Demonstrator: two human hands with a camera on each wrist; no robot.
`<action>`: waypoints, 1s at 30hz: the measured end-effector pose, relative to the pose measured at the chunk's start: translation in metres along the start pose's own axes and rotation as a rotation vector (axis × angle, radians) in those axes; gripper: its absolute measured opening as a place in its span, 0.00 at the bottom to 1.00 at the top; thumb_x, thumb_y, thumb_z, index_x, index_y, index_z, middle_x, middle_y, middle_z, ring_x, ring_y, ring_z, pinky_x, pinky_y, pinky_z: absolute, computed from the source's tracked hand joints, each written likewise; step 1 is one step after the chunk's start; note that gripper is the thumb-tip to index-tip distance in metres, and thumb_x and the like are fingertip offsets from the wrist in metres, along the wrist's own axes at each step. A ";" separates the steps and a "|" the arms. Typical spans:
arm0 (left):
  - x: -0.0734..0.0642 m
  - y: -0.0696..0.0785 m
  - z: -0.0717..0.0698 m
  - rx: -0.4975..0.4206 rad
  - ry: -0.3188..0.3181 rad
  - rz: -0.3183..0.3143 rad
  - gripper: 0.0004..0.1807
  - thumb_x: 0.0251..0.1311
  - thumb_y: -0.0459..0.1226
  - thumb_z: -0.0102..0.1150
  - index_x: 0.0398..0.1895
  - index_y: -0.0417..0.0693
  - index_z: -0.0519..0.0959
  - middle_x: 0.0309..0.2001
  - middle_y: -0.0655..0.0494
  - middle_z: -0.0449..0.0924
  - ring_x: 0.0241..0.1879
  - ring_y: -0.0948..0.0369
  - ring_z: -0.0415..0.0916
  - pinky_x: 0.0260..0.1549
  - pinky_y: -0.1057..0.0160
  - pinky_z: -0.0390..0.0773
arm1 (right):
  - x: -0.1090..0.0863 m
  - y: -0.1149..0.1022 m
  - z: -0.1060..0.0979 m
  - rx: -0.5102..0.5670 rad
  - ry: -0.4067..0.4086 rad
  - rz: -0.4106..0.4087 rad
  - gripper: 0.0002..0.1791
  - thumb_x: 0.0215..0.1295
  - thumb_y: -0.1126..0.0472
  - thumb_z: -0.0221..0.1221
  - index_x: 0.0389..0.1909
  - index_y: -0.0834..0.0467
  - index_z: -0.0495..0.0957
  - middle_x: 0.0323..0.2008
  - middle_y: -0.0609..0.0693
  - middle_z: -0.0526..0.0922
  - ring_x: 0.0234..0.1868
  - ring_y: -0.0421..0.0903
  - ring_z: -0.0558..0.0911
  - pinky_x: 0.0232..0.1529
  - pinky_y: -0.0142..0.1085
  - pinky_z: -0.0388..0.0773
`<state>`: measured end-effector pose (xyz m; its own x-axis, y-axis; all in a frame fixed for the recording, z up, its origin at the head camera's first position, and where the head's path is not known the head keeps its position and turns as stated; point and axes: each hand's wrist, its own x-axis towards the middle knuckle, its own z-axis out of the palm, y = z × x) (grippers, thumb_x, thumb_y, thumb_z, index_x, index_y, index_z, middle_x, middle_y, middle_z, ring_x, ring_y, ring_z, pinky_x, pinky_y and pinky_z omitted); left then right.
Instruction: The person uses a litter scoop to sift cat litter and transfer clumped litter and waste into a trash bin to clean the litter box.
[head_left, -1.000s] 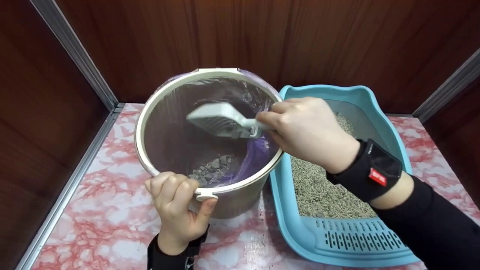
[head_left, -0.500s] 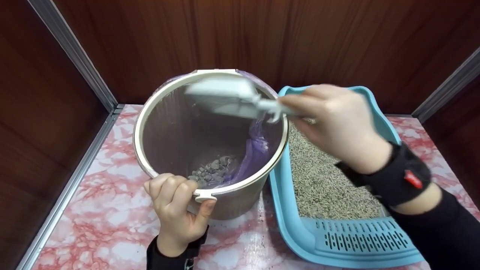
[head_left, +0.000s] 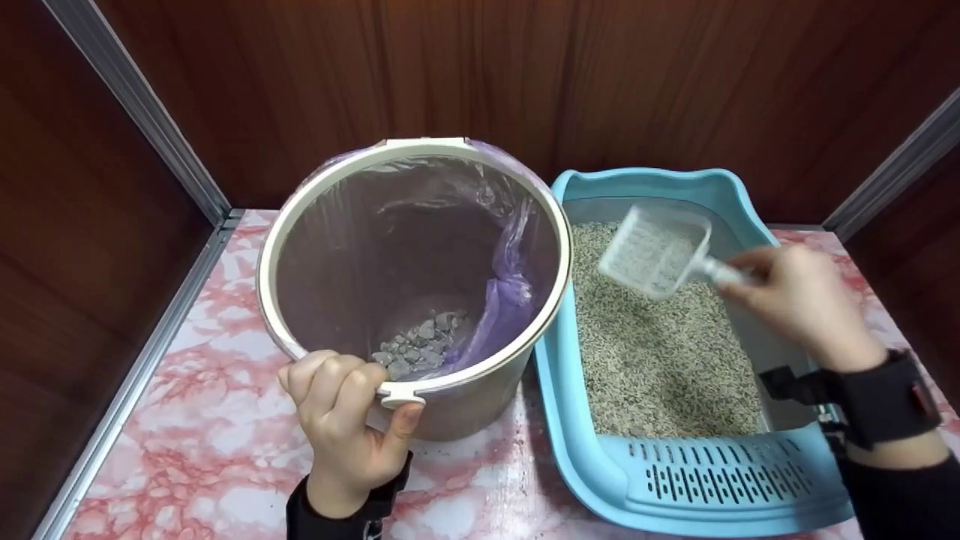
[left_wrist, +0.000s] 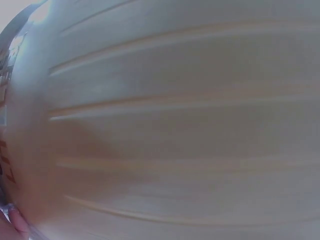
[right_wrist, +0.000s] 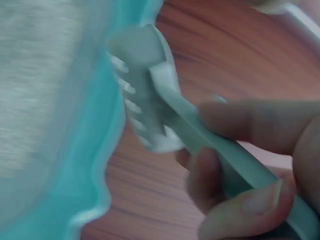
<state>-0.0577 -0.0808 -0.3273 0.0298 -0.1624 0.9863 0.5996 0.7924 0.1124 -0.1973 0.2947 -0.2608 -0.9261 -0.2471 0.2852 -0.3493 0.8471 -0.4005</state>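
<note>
My right hand (head_left: 806, 304) grips the handle of a slotted litter scoop (head_left: 660, 247), blurred by motion, above the blue litter box (head_left: 559, 405). Grainy litter (head_left: 667, 367) covers the floor of the box. In the right wrist view, fingers and thumb wrap the handle of the scoop (right_wrist: 145, 85). My left hand (head_left: 337, 420) holds the near rim of a round trash bin (head_left: 566, 277), fingers over the rim and thumb below it. Grey clumps (head_left: 420, 345) lie at the bottom of the bin, inside a purple liner bag (head_left: 506, 300). The bin's ribbed wall (left_wrist: 190, 135) fills the left wrist view.
Bin and litter box stand side by side on a red-and-white marbled surface (head_left: 195, 390). Dark wood panels (head_left: 480, 75) rise behind and at both sides. A metal rail (head_left: 142, 367) runs along the left edge. The box's front has a slotted ledge (head_left: 720, 480).
My right hand has lifted the scoop out of the bin and carried it right, over the litter box. My left hand stays on the rim, and the bin has shifted slightly left in view.
</note>
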 end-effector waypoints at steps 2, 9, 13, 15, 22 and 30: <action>0.000 0.000 0.000 0.002 0.001 0.000 0.30 0.67 0.58 0.47 0.18 0.44 0.67 0.22 0.51 0.63 0.29 0.50 0.59 0.35 0.53 0.52 | -0.002 0.011 0.012 0.006 -0.144 0.030 0.19 0.60 0.59 0.66 0.45 0.70 0.80 0.31 0.59 0.83 0.23 0.46 0.76 0.21 0.34 0.73; 0.000 -0.001 -0.001 0.004 0.005 0.002 0.30 0.67 0.58 0.48 0.18 0.44 0.67 0.22 0.51 0.63 0.29 0.50 0.59 0.35 0.53 0.53 | -0.009 0.024 0.047 -0.039 -0.343 0.107 0.19 0.61 0.58 0.63 0.45 0.70 0.79 0.31 0.58 0.82 0.23 0.46 0.76 0.22 0.39 0.71; -0.001 -0.003 -0.002 0.006 0.005 0.003 0.30 0.67 0.58 0.48 0.17 0.44 0.67 0.21 0.51 0.63 0.29 0.50 0.59 0.35 0.53 0.53 | -0.013 0.028 0.065 -0.086 -0.378 0.135 0.17 0.66 0.57 0.59 0.44 0.69 0.77 0.25 0.53 0.78 0.20 0.46 0.74 0.18 0.39 0.69; -0.001 -0.004 -0.002 0.006 0.011 0.002 0.30 0.67 0.58 0.48 0.17 0.44 0.67 0.21 0.51 0.63 0.29 0.50 0.59 0.36 0.53 0.53 | -0.013 0.031 0.072 -0.084 -0.395 0.130 0.15 0.67 0.58 0.58 0.41 0.69 0.76 0.25 0.53 0.78 0.19 0.45 0.75 0.18 0.39 0.70; -0.003 -0.007 -0.002 -0.013 0.016 -0.002 0.30 0.66 0.58 0.50 0.17 0.43 0.67 0.21 0.51 0.63 0.29 0.49 0.58 0.39 0.54 0.53 | -0.010 0.050 0.083 -0.024 -0.453 0.117 0.10 0.65 0.62 0.58 0.40 0.67 0.74 0.29 0.58 0.78 0.17 0.45 0.76 0.19 0.39 0.73; -0.008 -0.008 -0.003 -0.018 0.002 -0.006 0.30 0.66 0.58 0.50 0.17 0.43 0.68 0.21 0.51 0.64 0.29 0.49 0.59 0.38 0.53 0.53 | -0.012 0.060 0.086 -0.099 -0.423 0.125 0.12 0.63 0.59 0.61 0.40 0.65 0.76 0.29 0.57 0.78 0.25 0.49 0.75 0.23 0.42 0.70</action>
<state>-0.0604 -0.0870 -0.3364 0.0273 -0.1685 0.9853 0.6138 0.7809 0.1165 -0.2197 0.3084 -0.3628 -0.9443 -0.2932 -0.1492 -0.2349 0.9185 -0.3181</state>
